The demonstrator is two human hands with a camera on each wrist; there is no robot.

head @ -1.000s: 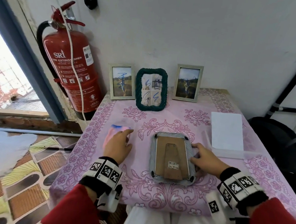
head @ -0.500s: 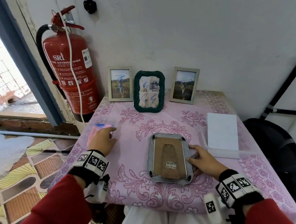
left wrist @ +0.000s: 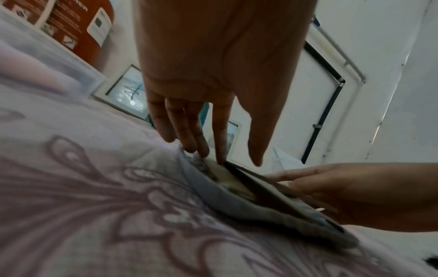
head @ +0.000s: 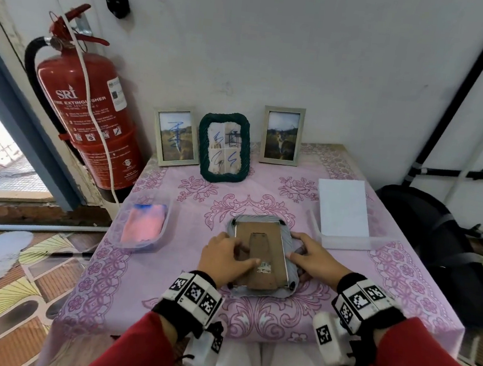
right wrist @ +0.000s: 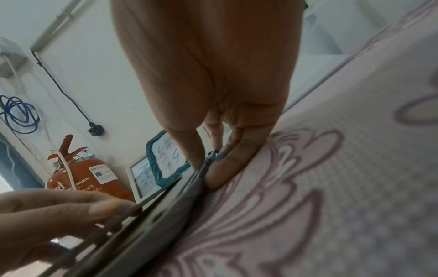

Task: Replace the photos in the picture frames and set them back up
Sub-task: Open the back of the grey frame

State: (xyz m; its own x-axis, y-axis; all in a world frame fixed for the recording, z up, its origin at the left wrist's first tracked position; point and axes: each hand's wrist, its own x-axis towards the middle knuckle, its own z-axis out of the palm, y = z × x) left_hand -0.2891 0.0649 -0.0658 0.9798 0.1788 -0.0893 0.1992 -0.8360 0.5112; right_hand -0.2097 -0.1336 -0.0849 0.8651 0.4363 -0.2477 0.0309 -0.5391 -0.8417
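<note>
L hand (head: 225, 257) fingers straight, pointing down-fwd; R hand (head: 314, 257) fingers curled, thumb extended.

From head height we look forward and down over the table (head: 340, 306) toward the wall, with both hands and the frame (head: 259, 256) below centre. Our left wrist view sits low and close beside the table (left wrist: 94, 206), looking along the fingers (left wrist: 189, 131) at the frame (left wrist: 237, 196). Our right wrist view is equally low and near, facing the frame (right wrist: 166, 206) from its other side. All three share the frame; each wrist view also catches the opposite hand.
</note>
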